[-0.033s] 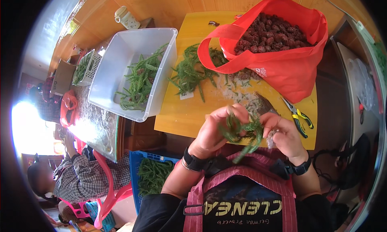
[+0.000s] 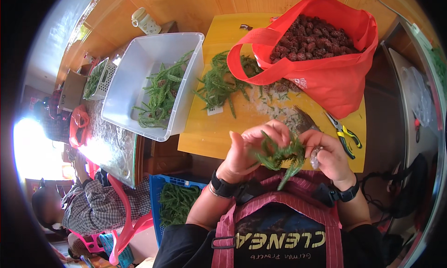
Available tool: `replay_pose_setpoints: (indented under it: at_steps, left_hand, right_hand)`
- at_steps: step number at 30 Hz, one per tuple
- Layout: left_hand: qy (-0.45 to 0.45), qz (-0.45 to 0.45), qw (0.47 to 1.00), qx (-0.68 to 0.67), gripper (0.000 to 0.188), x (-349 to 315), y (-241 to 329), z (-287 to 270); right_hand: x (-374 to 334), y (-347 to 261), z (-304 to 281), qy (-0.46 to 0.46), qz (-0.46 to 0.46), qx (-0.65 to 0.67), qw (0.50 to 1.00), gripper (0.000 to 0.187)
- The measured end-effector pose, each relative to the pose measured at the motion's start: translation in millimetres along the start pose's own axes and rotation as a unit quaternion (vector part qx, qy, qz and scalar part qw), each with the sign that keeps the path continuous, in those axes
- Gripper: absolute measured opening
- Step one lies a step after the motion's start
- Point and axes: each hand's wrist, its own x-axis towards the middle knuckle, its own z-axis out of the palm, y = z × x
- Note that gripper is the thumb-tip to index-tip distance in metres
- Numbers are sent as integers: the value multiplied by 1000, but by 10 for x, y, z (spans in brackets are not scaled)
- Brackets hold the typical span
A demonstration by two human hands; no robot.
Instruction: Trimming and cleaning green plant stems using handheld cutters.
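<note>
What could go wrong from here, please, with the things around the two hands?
The right hand, holding a green sprig, is close to the pliers, near the right edge of the yellow board; it might knock them off.

The open red bag holds many brown cones, and its handle loops over loose sprigs; lifting these could snag it and perhaps spill cones.

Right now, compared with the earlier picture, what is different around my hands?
The left hand has spread its thumb farther left; the tip of the green sprig has shifted slightly right. The right hand still holds the sprig; red bag, clear bin, pliers stayed.
</note>
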Motion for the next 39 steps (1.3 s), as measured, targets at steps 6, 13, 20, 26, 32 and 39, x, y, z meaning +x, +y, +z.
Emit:
replay_pose_setpoints:
  at_steps: [6,13,20,26,32,39]
  left_hand:
    - [-25,-10,981,192,25,46,45,18]
    - [-2,-81,988,130,41,79,64,123]
    - [-139,8,921,363,27,107,18,1]
    - [-21,-33,927,373,14,22,59,-3]
    - [130,-12,892,432,26,-48,36,-58]
    - [151,-54,866,474,31,-20,72,104]
  right_hand:
    - [35,18,-5,0,-30,19,999,24]
    - [-8,112,-86,-33,-12,85,996,30]
    - [-73,220,-62,5,69,147,987,28]
    - [-63,236,-109,41,14,95,994,22]
    - [-140,298,-331,81,28,-525,847,15]
    - [-35,152,-197,203,-128,-598,765,13]
